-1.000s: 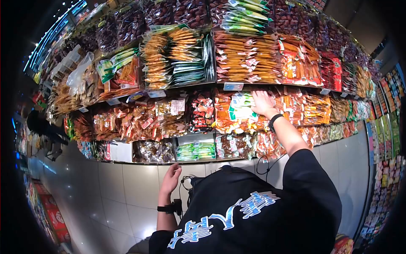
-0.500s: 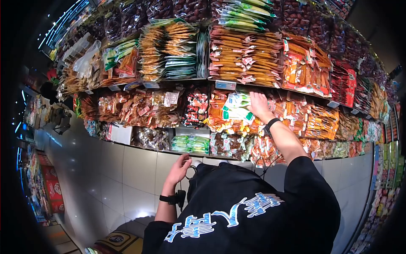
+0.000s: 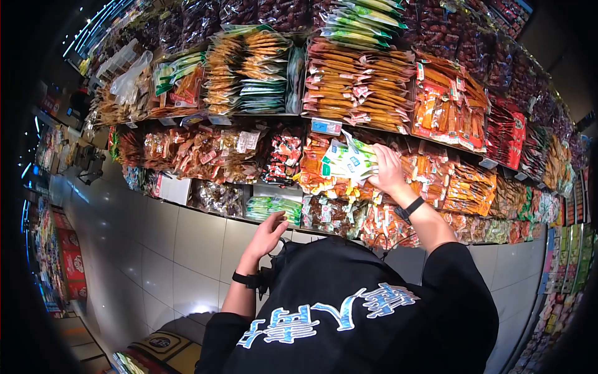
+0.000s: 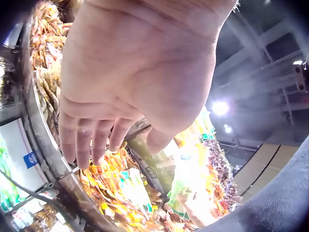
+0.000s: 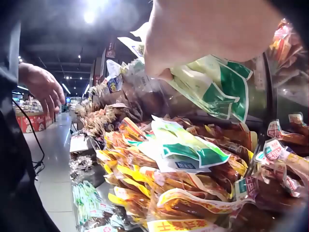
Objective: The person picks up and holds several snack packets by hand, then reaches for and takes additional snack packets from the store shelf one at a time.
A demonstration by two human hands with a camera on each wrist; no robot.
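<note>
My right hand (image 3: 387, 171) grips green-and-white packets (image 3: 358, 156) over the middle shelf row. In the right wrist view the same hand (image 5: 207, 36) pinches a green-and-white packet (image 5: 212, 89) by its edge, lifted above another such packet (image 5: 181, 145) lying on orange and yellow packets (image 5: 145, 179). My left hand (image 3: 268, 235) hangs in front of the lowest row, near green packets (image 3: 274, 207), and holds nothing. The left wrist view shows that hand's palm (image 4: 135, 72), its fingers extended and relaxed.
Upright orange packets (image 3: 358, 81) fill the upper shelf, with price tags (image 3: 326, 126) along its edge. Green packets (image 3: 364, 22) are stacked above. Black cables show by the body. A yellow and black box (image 3: 163, 349) stands on the floor at lower left.
My right hand has gone from resting on the green-and-white packets to gripping and raising one or more of them. The left hand has moved up and slightly right.
</note>
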